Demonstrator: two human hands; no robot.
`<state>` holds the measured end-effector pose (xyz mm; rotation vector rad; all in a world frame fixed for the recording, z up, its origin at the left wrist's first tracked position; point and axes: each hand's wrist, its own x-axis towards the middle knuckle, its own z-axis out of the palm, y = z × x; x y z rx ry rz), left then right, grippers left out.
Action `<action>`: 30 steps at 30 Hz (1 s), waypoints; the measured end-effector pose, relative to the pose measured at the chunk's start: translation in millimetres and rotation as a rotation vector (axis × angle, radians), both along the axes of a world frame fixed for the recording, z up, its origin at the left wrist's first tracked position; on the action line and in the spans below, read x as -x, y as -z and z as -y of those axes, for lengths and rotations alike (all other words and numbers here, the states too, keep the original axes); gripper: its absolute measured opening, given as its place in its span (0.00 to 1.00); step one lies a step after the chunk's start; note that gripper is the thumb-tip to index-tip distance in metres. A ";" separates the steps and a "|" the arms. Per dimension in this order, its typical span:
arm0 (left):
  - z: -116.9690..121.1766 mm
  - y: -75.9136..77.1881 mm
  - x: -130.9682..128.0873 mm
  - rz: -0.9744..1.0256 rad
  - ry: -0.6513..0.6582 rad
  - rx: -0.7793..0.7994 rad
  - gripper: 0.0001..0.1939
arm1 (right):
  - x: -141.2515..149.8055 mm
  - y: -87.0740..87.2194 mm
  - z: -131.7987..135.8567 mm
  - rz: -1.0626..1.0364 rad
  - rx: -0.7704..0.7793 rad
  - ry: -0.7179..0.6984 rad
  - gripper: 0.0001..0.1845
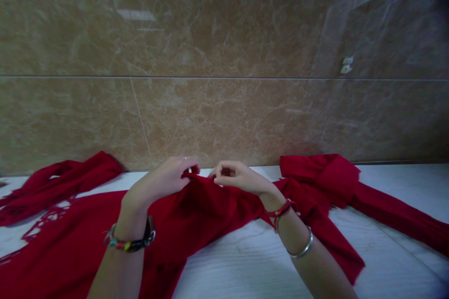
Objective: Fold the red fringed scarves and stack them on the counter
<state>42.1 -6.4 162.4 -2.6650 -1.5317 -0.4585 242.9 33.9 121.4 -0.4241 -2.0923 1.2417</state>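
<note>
Far-left red cloth point(84, 173): bunched beyond and left of your grip, near the tiled wall point(224, 117).
Fringed red cloth point(87, 229): below and between your 2 hands, spread leftward over the pale surface point(238, 261), which probably bears most of its weight.
Left hand point(168, 177): thumb and fingers pinch the fringed red cloth's upper edge, apparently to keep that edge raised.
Right hand point(242, 178): your fingertips draw together beside the same edge, perhaps to steady it; whether they grasp fabric, you cannot tell.
Right-hand red bundle point(322, 180): folded, right of your grip.
</note>
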 end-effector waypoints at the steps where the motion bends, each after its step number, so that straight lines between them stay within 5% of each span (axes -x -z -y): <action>1: 3.0 -2.0 0.0 0.022 0.000 -0.011 0.13 | 4.2 1.7 1.0 -0.057 0.054 0.042 0.10; 5: 9.9 -6.8 1.4 0.073 0.013 -0.074 0.11 | 14.6 6.3 2.5 -0.067 0.158 0.119 0.13; 12: 4.6 -3.6 5.2 0.048 0.027 -0.065 0.10 | 3.8 0.3 2.7 0.214 0.051 -0.068 0.10; 18: 6.7 -8.8 6.5 0.164 0.129 0.143 0.11 | -6.8 -5.2 -0.6 -0.010 -0.202 0.272 0.10; 26: 16.9 -16.8 9.2 0.298 -0.121 -0.190 0.16 | -30.4 -22.2 8.0 0.219 -0.228 0.173 0.10; 30: 16.3 -17.4 25.7 0.267 -0.306 -0.315 0.15 | -41.4 -25.5 4.2 0.205 -0.259 0.290 0.09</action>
